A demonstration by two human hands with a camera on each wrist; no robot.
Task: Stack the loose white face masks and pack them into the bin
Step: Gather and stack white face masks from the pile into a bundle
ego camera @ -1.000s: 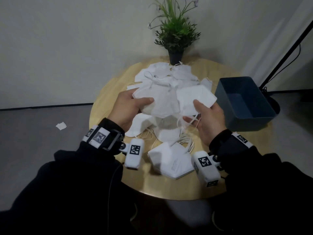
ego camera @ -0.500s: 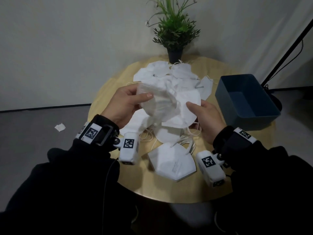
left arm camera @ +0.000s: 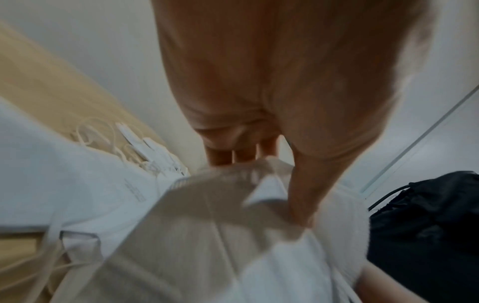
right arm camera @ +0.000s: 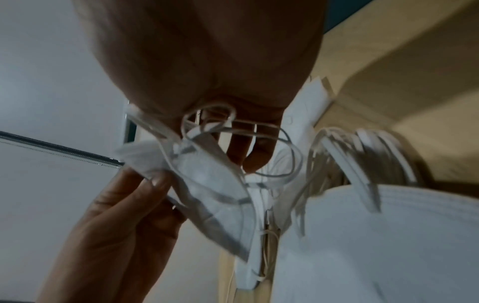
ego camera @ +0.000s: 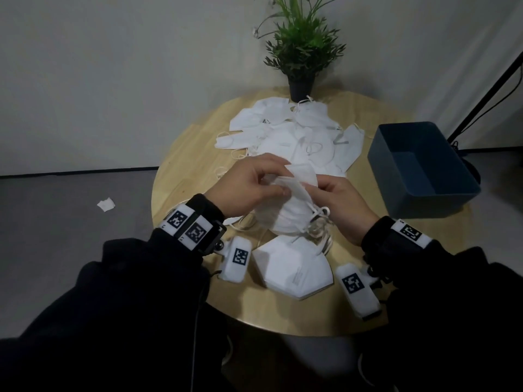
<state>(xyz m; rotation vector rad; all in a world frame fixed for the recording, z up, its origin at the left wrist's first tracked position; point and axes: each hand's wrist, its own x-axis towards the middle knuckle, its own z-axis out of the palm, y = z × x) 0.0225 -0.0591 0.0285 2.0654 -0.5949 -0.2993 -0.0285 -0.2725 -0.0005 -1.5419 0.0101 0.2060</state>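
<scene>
2 hands, left hand [ego camera: 252, 185] and right hand [ego camera: 339, 205], pinching 1 white mask [ego camera: 294, 193], 1 blue bin [ego camera: 421, 168], 1 potted plant [ego camera: 302, 52].

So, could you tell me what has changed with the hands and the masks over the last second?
The left hand and right hand have closed together, folding the held mask from spread flat into a narrow bundle; both keep pinching it. The neat stack, loose pile and bin stayed put.
</scene>
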